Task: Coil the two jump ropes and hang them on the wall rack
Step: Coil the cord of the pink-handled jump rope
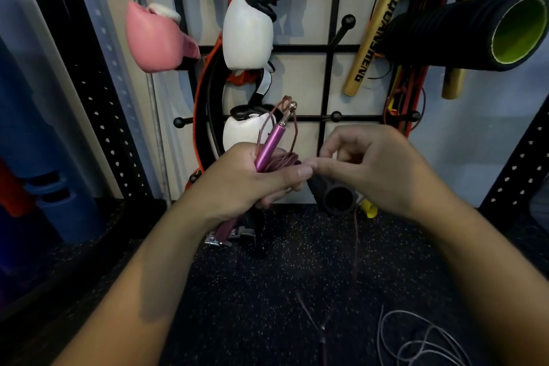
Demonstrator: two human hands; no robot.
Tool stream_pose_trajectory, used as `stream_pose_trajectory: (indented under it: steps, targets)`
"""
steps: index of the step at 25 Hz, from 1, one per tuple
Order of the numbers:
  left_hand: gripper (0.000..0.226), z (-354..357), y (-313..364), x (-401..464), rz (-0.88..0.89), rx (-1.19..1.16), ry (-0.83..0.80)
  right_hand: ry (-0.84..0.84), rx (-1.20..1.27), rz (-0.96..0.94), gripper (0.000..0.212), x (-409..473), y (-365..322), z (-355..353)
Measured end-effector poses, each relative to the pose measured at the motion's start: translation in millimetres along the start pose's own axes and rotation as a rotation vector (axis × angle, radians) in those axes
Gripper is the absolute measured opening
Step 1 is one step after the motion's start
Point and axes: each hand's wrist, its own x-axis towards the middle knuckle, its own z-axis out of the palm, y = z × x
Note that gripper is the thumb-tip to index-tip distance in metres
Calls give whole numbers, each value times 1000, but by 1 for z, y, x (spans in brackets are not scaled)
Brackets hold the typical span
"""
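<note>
The left hand (252, 178) is wrapped tight around a pink handle (270, 147) and a bunch of dark red rope (285, 160), handle tip pointing to 1 o'clock. The right hand (377, 169) pinches a thin strand with its fingers (315, 163). A grey rope (421, 339) lies loose on the floor (267, 291) at 5 o'clock, under the wall rack (326, 47).

Left hand (255, 178) clasping pink jump rope (271, 145) coils before wall rack (329, 80); right hand (380, 169) pinching cord; grey rope (421, 339) loose on floor (267, 291).
</note>
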Motion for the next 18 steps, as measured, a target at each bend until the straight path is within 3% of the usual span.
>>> stream_pose_trajectory:
  steps: [3, 5, 8, 11, 15, 18]
  targets:
    - [29, -1, 4, 0, 18, -124, 39, -112, 126, -2, 10, 0, 5, -6]
    - [29, 0, 4, 1, 22, -180, 57, -32, 133, 4, 7, 1, 8, -5]
    - [32, 3, 3, 1, 22, -254, 37, 187, 56, 58, 36, 1, 8, 2]
    - [27, 4, 6, 1, 24, -293, 9, 229, 34, 45, 52, 4, 15, 2]
    - [27, 3, 4, 0, 8, -319, -7, 87, 88, 17, 23, 6, 19, -1]
    - [33, 5, 5, -2, 11, -593, -18, 164, 240, 3, 16, 4, 19, -2]
